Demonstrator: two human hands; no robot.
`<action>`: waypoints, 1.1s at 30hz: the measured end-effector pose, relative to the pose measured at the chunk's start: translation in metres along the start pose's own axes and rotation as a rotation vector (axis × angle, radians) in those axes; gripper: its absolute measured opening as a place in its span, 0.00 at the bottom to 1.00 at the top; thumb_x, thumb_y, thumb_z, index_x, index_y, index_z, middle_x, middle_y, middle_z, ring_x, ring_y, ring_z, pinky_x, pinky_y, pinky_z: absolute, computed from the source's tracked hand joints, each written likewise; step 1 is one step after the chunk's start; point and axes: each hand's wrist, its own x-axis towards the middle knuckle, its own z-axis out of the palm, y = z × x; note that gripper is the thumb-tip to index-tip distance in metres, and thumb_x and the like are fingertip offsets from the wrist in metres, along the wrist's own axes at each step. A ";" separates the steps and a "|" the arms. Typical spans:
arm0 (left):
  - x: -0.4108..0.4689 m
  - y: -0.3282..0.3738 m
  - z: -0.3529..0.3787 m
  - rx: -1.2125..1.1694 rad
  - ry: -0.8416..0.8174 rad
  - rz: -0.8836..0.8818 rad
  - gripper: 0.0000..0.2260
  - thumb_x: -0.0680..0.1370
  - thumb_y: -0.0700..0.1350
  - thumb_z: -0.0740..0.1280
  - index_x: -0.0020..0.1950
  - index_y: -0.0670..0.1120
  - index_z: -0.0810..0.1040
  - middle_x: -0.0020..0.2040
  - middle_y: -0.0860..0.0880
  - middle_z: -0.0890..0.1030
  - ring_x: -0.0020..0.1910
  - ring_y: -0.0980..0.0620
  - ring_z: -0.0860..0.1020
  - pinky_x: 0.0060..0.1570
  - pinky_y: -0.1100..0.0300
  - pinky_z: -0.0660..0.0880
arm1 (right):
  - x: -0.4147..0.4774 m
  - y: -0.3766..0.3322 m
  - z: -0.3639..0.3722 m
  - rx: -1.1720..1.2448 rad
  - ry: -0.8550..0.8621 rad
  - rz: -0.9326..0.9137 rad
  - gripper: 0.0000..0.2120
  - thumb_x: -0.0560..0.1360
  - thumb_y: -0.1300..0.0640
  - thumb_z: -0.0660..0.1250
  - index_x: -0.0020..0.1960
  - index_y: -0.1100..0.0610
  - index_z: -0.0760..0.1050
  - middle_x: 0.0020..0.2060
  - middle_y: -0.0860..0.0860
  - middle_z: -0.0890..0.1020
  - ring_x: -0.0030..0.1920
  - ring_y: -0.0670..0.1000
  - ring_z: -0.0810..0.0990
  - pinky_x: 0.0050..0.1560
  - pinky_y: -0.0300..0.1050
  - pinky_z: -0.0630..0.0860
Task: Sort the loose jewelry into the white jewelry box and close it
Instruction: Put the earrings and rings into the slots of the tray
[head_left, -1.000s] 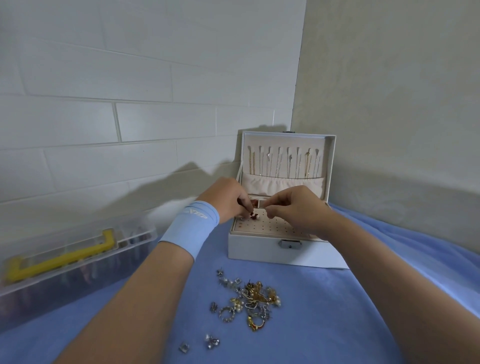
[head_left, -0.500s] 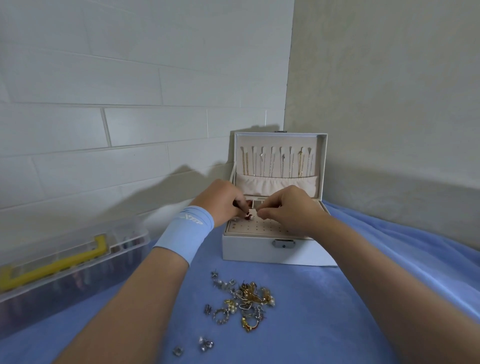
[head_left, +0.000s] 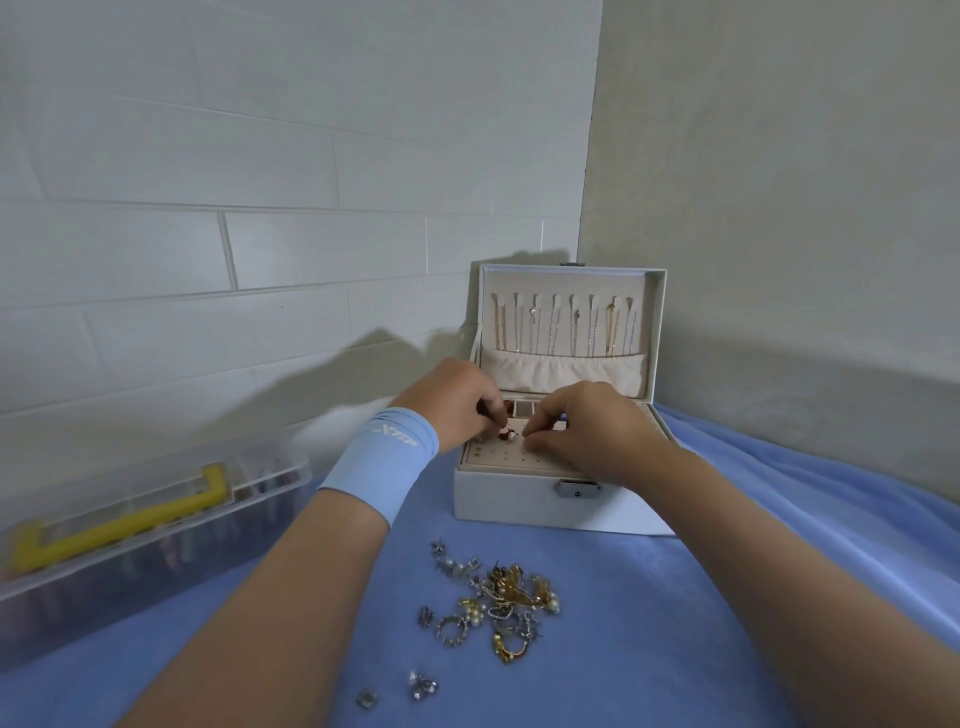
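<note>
The left hand (head_left: 457, 400) and right hand (head_left: 587, 426) stay over the white jewelry box (head_left: 519, 506), both pinching a red earring (head_left: 508, 434) now lowered onto its stud board. The loose jewelry (head_left: 498, 603) remains unsorted.

Blue cloth (head_left: 675, 623) gives passage right of the jewelry pile (head_left: 498, 603) — plastic case (head_left: 130, 545) blocks left.

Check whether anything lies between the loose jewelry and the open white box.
Nothing visible: bare blue cloth separates the jewelry pile from the white box, lid open. Left hand and right hand crowd its earring panel.
</note>
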 end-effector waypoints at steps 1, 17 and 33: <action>0.000 -0.001 0.000 -0.005 0.001 0.001 0.07 0.74 0.38 0.73 0.47 0.48 0.87 0.43 0.54 0.83 0.42 0.56 0.79 0.48 0.64 0.74 | 0.000 0.000 0.002 0.005 0.014 0.011 0.01 0.74 0.51 0.75 0.44 0.46 0.85 0.42 0.40 0.83 0.47 0.43 0.79 0.52 0.46 0.78; 0.001 -0.003 0.005 -0.001 0.018 0.013 0.08 0.75 0.37 0.71 0.49 0.47 0.87 0.48 0.51 0.85 0.41 0.57 0.76 0.45 0.70 0.67 | 0.001 -0.001 0.009 -0.006 0.062 0.003 0.06 0.72 0.47 0.76 0.39 0.47 0.83 0.39 0.43 0.84 0.43 0.44 0.81 0.47 0.48 0.80; 0.000 -0.011 0.005 -0.173 0.069 -0.040 0.06 0.71 0.39 0.76 0.43 0.50 0.87 0.36 0.60 0.82 0.38 0.66 0.79 0.40 0.78 0.69 | 0.004 0.000 0.001 0.167 -0.097 0.007 0.02 0.70 0.54 0.75 0.39 0.50 0.85 0.38 0.44 0.86 0.42 0.43 0.83 0.49 0.44 0.82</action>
